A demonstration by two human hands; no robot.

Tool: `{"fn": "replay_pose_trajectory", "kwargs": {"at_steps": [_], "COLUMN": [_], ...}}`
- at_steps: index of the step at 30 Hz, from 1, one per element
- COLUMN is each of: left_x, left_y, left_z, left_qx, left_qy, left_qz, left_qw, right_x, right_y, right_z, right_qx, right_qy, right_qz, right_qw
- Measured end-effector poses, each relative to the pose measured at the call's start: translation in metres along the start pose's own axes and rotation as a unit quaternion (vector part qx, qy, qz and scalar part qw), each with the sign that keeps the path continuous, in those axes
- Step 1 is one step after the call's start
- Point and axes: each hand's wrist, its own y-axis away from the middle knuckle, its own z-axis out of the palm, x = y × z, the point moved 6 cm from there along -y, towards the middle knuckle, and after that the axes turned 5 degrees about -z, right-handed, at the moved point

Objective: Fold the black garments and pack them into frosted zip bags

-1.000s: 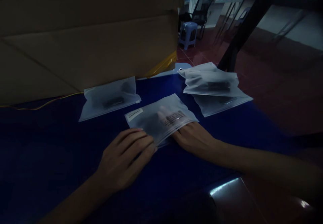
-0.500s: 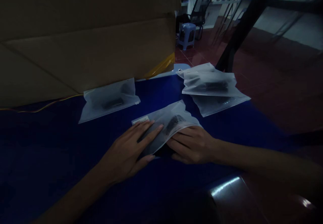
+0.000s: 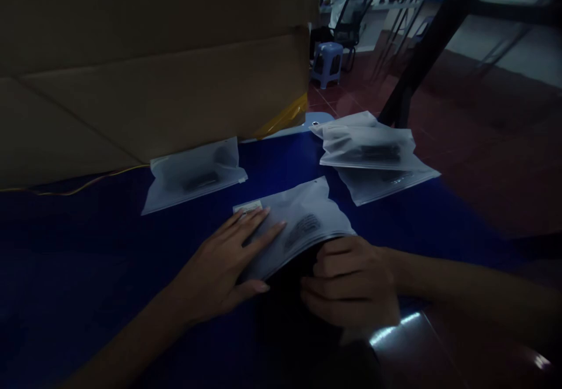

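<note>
A frosted zip bag (image 3: 302, 202) with a small label at its far left corner lies on the blue tabletop. A dark printed patch shows through its plastic. My left hand (image 3: 219, 272) rests flat on the bag's left part, fingers spread. At the bag's near, open edge, my right hand (image 3: 351, 281) is closed on a black, cloth-like item (image 3: 292, 278). This item extends from the bag mouth toward me; its shape is lost in the dark, and whether part is still inside I cannot tell.
Another frosted bag (image 3: 193, 169) with a dark item inside lies by a large cardboard box (image 3: 153, 96). Several similar bags (image 3: 364, 149) overlap at the table's far right. A thin wire (image 3: 88, 187) runs along the box. Behind are a blue stool (image 3: 327, 64), a chair and a seated person.
My right hand has come out of the bag mouth toward me, drawing the black item with it. The bag lies flatter. My left hand stays on the bag.
</note>
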Motion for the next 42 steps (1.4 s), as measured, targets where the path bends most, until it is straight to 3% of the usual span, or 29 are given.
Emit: {"fn": "replay_pose_trajectory", "kwargs": {"at_steps": [2,7,11,14,17,21,27,33,36,38,42], "left_x": [-0.007,-0.020,-0.016,-0.007,-0.004,-0.014,-0.033,-0.034,-0.027,-0.022,-0.018], "left_y": [-0.001,-0.005,-0.002,0.002,0.002,-0.002,-0.001,0.000,0.000,0.000,-0.002], "left_z": [0.002,0.001,-0.016,-0.022,-0.017,-0.001,0.010,0.007,0.000,-0.004,-0.006], "left_qx": [0.010,0.051,0.165,0.201,0.177,0.082,-0.008,-0.002,0.026,0.046,0.077], "left_qy": [-0.029,-0.094,-0.131,-0.133,-0.119,-0.082,-0.015,0.056,0.070,0.072,0.051], "left_qz": [-0.016,-0.041,-0.051,-0.033,-0.023,-0.062,-0.137,-0.128,-0.103,-0.098,-0.120], "left_qw": [0.999,0.993,0.976,0.970,0.977,0.991,0.990,0.990,0.992,0.992,0.988], "right_x": [-0.003,-0.006,0.011,0.021,0.030,0.039,0.042,0.050,0.056,0.061,0.071], "right_y": [-0.002,-0.004,0.002,0.008,0.015,0.021,0.021,0.026,0.027,0.027,0.037], "right_z": [-0.003,0.010,0.012,0.011,0.012,0.015,0.011,0.006,-0.001,-0.006,-0.009], "right_qx": [0.028,-0.078,-0.131,-0.163,-0.204,-0.240,-0.238,-0.197,-0.148,-0.101,-0.014], "right_qy": [-0.017,0.006,0.064,0.120,0.161,0.113,0.017,0.051,0.027,-0.038,-0.189], "right_qz": [0.010,0.000,0.082,0.136,0.183,0.254,0.345,0.350,0.391,0.454,0.597], "right_qw": [0.999,0.997,0.986,0.970,0.948,0.930,0.908,0.914,0.908,0.884,0.779]}}
